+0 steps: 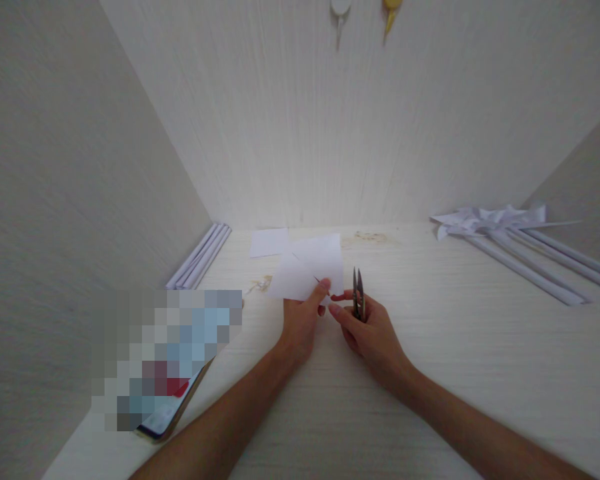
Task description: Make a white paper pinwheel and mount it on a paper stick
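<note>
A white square of paper (300, 272) with diagonal slits is gripped near its lower right corner by my left hand (301, 323), thumb on top and fingers beneath. My right hand (373, 337) is closed around a small pair of metal thread snips (359, 300), whose two pointed blades stick up, slightly apart, away from the paper. The right thumb and a fingertip are at the paper's lower right corner; whether they pinch it I cannot tell. Behind the held sheet, another white paper piece (269, 243) lies flat on the table.
Rolled paper sticks (200, 257) lie along the left wall. Paper pinwheels (495, 222) on paper sticks (535, 267) rest at the right. A phone (163, 419), partly blurred out, is at the lower left. Two hooks, one white (340, 8), one gold (391, 10), hang on the back wall.
</note>
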`<state>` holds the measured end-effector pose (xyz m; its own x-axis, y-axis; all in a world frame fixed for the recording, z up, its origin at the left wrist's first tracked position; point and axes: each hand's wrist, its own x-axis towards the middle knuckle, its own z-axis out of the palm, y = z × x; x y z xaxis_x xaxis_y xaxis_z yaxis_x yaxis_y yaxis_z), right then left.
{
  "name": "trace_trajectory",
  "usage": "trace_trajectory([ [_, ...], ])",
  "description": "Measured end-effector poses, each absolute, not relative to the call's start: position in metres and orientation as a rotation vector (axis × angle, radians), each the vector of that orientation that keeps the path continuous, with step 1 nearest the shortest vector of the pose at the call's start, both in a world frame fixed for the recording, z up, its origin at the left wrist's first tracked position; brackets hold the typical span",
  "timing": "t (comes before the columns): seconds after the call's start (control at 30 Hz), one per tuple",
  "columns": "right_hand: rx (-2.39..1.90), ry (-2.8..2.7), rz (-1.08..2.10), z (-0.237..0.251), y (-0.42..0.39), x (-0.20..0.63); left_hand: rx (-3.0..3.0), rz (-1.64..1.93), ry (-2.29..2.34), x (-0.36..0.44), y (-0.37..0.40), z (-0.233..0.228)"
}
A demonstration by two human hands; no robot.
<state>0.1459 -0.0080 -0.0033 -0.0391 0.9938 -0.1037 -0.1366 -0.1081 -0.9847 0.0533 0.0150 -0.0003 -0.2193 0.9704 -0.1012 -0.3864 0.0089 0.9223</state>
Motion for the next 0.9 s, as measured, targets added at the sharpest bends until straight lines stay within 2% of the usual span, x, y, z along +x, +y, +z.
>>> trace_trajectory([
  [0.13,-1.175,-1.098,1.376,-0.006,-0.008,0.145,0.746,1.419,1.091,0.054,0.014,-0.001],
  [0.37,-1.070,-0.794,1.371,-0.003,-0.005,0.148,0.596,1.661,1.153,0.048,0.021,-0.003],
  [0.6,-0.941,-0.509,1.200,0.001,0.007,0.156,0.725,1.514,1.039,0.048,0.021,-0.002],
  [0.9,-0.956,-0.480,1.130,0.002,0.009,0.158,0.974,1.274,1.082,0.052,0.017,-0.007],
])
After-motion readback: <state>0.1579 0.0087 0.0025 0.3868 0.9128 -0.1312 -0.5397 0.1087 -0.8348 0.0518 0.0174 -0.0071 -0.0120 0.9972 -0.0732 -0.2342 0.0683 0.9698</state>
